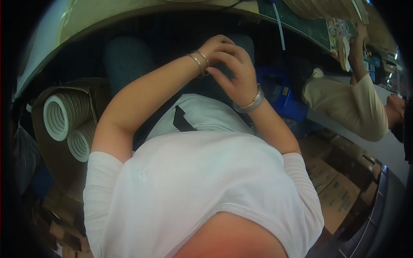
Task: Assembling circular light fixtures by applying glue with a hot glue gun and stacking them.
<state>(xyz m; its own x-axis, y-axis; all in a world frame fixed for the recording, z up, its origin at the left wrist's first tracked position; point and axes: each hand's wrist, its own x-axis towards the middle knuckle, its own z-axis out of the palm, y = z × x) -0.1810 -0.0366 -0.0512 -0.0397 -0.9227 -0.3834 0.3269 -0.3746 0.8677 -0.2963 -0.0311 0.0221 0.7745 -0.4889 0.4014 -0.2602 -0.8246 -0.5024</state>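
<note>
The left hand (pixel 215 45) reaches across from the left side, and the right hand (pixel 241 71) comes over from the other side and covers part of it. Two thin, shiny bracelets (pixel 199 65) are on the left wrist, just before the hand. The right thumb points at these bracelets, and its tip is right by them. The right fingers are bent over toward the left hand, with a gap between them and the thumb. Because the hands overlap and the spot is dim, I can't tell if the right hand is pinching a bracelet or if the left fingers are curled up tight. A wide, shiny band (pixel 257 101) goes around the right wrist. Below the hands is a white shirt (pixel 206 172) with a little stitched picture on the chest, and a black strip (pixel 183 120) lies on pale cloth near the top of it. On the left, a brown open box (pixel 38 129) has two rows of white rings (pixel 56 117) in it, one above the other. A long table (pixel 142 10) curves along the top. On the right is a blue thing (pixel 297 101), and near it a co-worker (pixel 344 105) in a tan top has one arm up by the table. Brown cardboard boxes (pixel 340 198) sit low on the right.
</note>
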